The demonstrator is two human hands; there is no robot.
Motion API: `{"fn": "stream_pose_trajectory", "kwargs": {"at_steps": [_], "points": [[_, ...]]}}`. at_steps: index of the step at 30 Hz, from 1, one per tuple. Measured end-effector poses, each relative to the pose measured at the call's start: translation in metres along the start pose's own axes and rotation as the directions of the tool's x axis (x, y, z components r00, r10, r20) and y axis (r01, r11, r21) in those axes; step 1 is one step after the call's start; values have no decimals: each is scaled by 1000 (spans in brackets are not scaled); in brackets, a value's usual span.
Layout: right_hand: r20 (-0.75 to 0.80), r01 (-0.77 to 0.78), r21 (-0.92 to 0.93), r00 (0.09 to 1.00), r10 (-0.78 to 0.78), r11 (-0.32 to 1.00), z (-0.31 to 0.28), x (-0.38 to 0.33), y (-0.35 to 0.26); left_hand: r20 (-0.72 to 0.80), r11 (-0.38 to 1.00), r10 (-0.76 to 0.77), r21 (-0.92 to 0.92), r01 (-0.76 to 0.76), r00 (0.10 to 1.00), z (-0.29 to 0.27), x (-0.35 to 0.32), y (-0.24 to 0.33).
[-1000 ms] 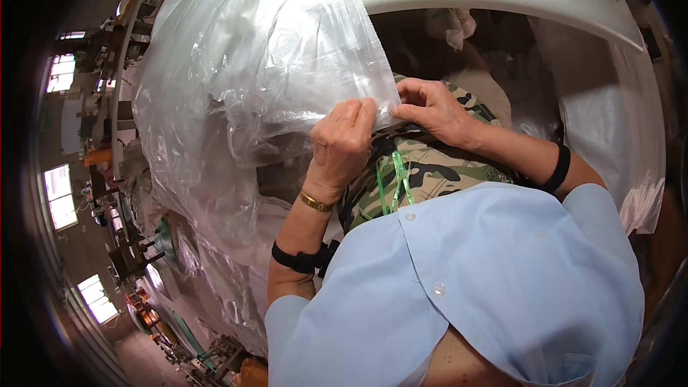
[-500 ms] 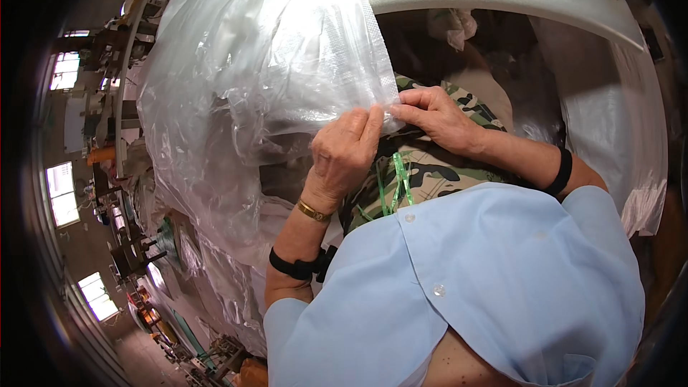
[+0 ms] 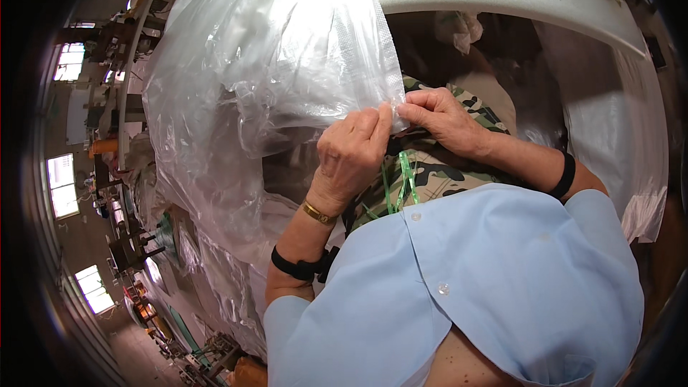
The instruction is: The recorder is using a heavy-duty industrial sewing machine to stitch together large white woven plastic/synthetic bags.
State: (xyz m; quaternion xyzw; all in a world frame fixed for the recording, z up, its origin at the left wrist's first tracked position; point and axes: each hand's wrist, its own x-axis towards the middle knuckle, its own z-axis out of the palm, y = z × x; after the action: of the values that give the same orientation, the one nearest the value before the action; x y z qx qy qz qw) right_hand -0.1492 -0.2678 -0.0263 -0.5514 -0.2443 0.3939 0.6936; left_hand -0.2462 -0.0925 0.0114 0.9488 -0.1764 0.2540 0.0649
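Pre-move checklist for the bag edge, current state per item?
1. Left hand pinches the bag edge: ok.
2. Right hand pinches the same edge: ok.
3. Fingertips of both hands meet at the bag corner: ok.
4. Camouflage cloth lies under the hands: ok.
5. Green strip sits apart from the fingers: ok.
6. Bag mouth opened: cannot tell.

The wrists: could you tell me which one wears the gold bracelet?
The left wrist, below the left hand. The right wrist carries only a black band, while the left has a black band farther up the forearm.
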Motion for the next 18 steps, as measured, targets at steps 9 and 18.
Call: {"fn": "stream_pose_trajectory", "kwargs": {"at_steps": [9,18], "points": [[3,-6,57,1000,5,998,6,-5,-12,47,998,38,47,-41,998,-5,-5,4],[19,-140,167,990,139,976,6,5,1,74,997,65,42,-68,995,-13,0,8]]}}
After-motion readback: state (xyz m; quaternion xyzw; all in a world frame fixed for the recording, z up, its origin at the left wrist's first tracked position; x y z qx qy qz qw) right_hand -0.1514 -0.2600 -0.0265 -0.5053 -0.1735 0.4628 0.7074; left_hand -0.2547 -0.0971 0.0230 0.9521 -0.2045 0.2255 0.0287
